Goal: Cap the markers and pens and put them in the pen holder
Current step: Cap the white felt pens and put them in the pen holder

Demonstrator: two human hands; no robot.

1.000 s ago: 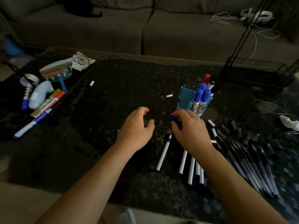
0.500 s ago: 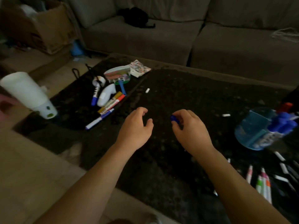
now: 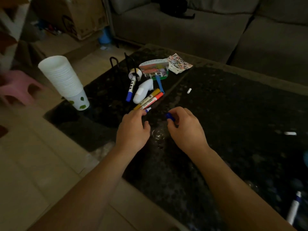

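While the right hand (image 3: 185, 129) pinches a small blue plastic cap (image 3: 170, 116) over the dark speckled table (image 3: 233, 114), the left hand (image 3: 133, 129), fingers curled, touches a blue-tipped white marker (image 3: 147, 110) just left.

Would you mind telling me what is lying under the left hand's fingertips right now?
Under the left hand, only the blue tip of a white marker peeks out beside the yellow marker and orange marker. Its barrel is covered by the fingers.
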